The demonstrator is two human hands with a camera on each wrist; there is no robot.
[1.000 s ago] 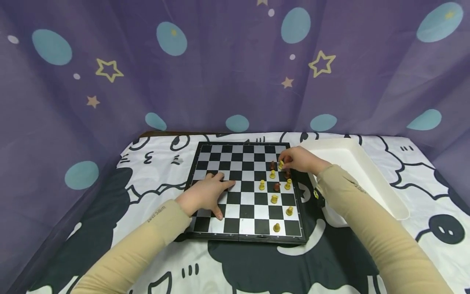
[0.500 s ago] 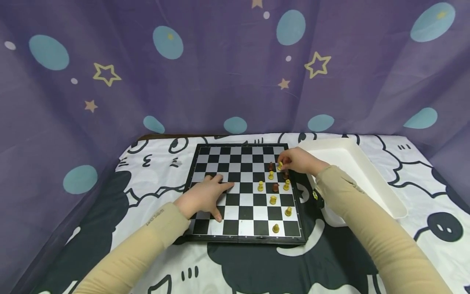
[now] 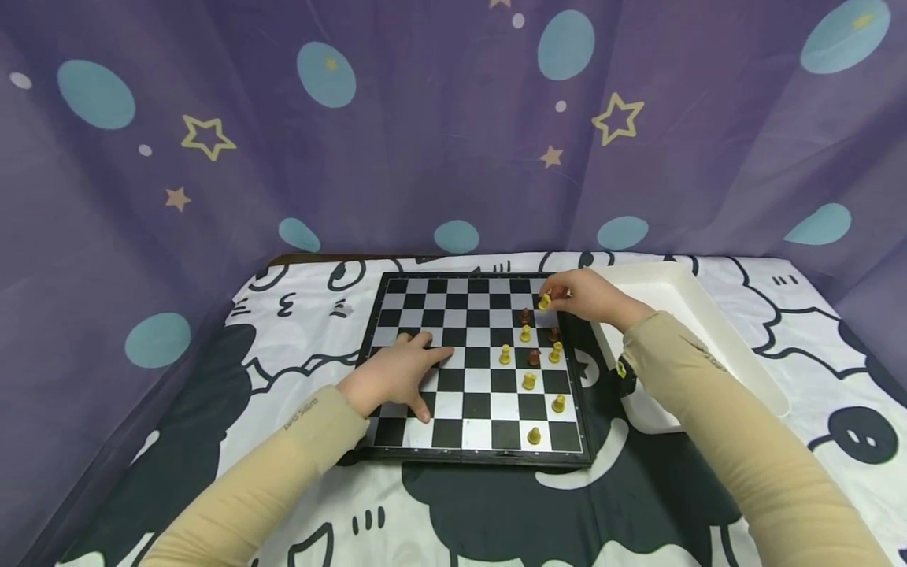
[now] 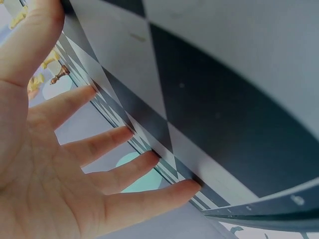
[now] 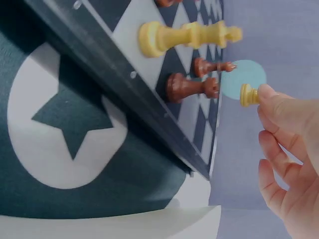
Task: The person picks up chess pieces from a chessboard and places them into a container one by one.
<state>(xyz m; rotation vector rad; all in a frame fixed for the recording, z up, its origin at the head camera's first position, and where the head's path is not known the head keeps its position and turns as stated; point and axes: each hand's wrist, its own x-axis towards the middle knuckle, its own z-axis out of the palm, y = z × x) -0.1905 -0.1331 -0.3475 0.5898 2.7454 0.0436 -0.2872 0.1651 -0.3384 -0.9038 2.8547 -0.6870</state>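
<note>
On the cloth lies a black-and-white chessboard [image 3: 477, 384] with yellow and brown chess pieces along its right side. My right hand [image 3: 584, 298] pinches a yellow chess piece [image 5: 249, 94] between thumb and fingertips, its base showing and its top hidden by the fingers. The piece is held clear of the squares near the board's far right edge. Below it stand a brown rook [image 5: 192, 87], a smaller brown piece [image 5: 212, 66] and a yellow king [image 5: 189, 37]. My left hand [image 3: 397, 374] rests on the left half of the board with straight, spread fingers [image 4: 109, 144].
Right of the board stands a white tray [image 3: 740, 362], partly behind my right forearm. Yellow pieces, among them a pawn [image 3: 534, 435], stand on the near right squares. A purple curtain [image 3: 397, 173] hangs behind the patterned cloth [image 3: 489, 512].
My right hand has raised the yellow piece off its square and shifted slightly toward the far right. My left hand stays in place on the board.
</note>
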